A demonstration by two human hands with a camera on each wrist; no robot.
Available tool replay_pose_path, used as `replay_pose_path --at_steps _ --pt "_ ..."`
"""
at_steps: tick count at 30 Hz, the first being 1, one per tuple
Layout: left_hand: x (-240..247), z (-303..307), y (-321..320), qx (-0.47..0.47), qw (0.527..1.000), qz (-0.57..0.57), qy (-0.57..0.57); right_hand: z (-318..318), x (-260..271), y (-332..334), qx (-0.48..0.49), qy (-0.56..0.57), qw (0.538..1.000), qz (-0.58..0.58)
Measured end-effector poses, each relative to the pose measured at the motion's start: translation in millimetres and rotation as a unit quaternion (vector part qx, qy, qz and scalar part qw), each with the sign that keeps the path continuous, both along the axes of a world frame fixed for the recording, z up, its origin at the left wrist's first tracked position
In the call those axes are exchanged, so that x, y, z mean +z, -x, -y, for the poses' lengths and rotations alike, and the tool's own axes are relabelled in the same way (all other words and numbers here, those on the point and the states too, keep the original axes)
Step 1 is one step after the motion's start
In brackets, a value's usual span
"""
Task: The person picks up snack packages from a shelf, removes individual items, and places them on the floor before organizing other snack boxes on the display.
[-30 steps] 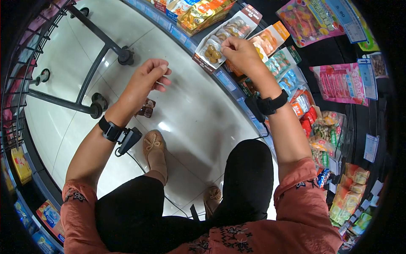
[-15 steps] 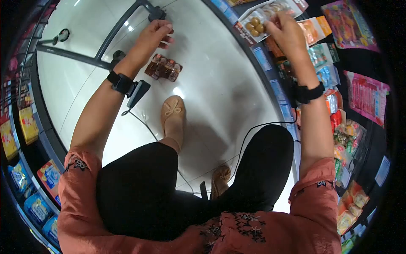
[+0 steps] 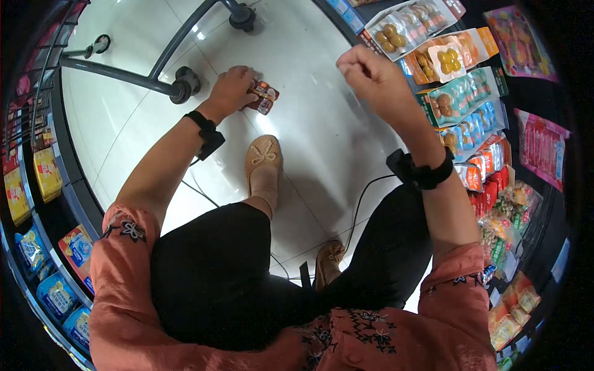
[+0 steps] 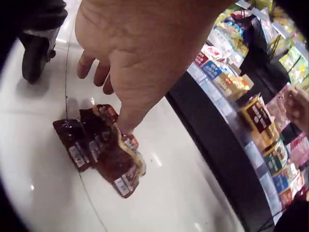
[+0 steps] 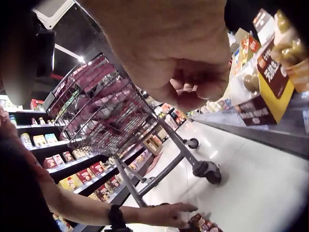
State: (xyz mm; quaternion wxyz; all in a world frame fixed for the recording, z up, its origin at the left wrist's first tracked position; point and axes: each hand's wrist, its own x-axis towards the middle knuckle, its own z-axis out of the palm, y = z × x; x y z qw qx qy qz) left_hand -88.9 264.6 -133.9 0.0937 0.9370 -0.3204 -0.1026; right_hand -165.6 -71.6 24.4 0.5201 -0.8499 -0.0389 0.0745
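Observation:
Reaching down to the floor, my left hand (image 3: 236,89) is at a few joined dark brown snack packets (image 3: 265,98) with small labels. In the left wrist view the thumb overlaps the yellow-edged side of the packets (image 4: 113,164), and the other fingers show apart from them. My right hand (image 3: 374,77) is in the air beside the shelf, fingers curled toward the palm and nothing seen between them. Closest to it is an open box of pouches with round brown pieces (image 3: 405,31). Beside that stands an orange box with yellow pieces (image 3: 448,59).
A wire shopping cart (image 5: 104,108) stands at the left, its wheel (image 3: 184,85) close to my left hand. More snack boxes and bags line the right shelf, including a teal box (image 3: 464,93). Shelves with yellow packs (image 3: 46,173) run along the left. Cables trail from both wrists.
My left hand has come down onto the brown packets on the floor. My right hand has drawn back from the box of pouches. The head view has shifted as well.

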Motion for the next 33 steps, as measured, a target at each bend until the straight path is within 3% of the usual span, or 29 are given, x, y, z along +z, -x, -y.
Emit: replay_pose_path --at_steps 6,15,18,19,21,24,25,28,29,31,33 --pt "-15 12 -3 -0.072 0.996 -0.011 -0.054 -11 -12 11 0.027 -0.009 0.997 -0.068" --pt "-10 19 6 -0.11 0.992 0.039 0.049 -13 -8 15 0.003 -0.034 0.988 -0.15" --pt "-6 27 3 -0.037 0.991 -0.127 0.016 -14 -14 15 0.007 -0.06 0.977 -0.203" --pt "-9 25 1 0.022 0.968 -0.228 0.103 -15 -15 15 0.007 -0.065 0.971 -0.23" --pt "-12 22 -3 0.134 0.861 -0.411 0.268 -17 -19 15 0.005 -0.084 0.963 -0.254" --pt "63 49 1 0.228 0.707 -0.5 0.446 -17 -26 15 -0.006 -0.139 0.959 -0.246" --pt "75 55 0 0.236 0.68 -0.495 0.486 -18 -24 15 -0.016 -0.165 0.956 -0.243" --pt "116 72 8 0.203 0.761 -0.371 0.492 -27 -8 14 -0.073 -0.295 0.92 -0.247" --pt "127 78 13 0.204 0.808 -0.32 0.451 -29 -3 13 -0.098 -0.346 0.899 -0.25" --pt "135 91 28 0.056 0.882 -0.184 0.431 -28 -7 8 -0.078 -0.437 0.857 -0.261" --pt "144 96 40 -0.071 0.912 -0.101 0.391 -23 -5 8 -0.044 -0.498 0.825 -0.264"
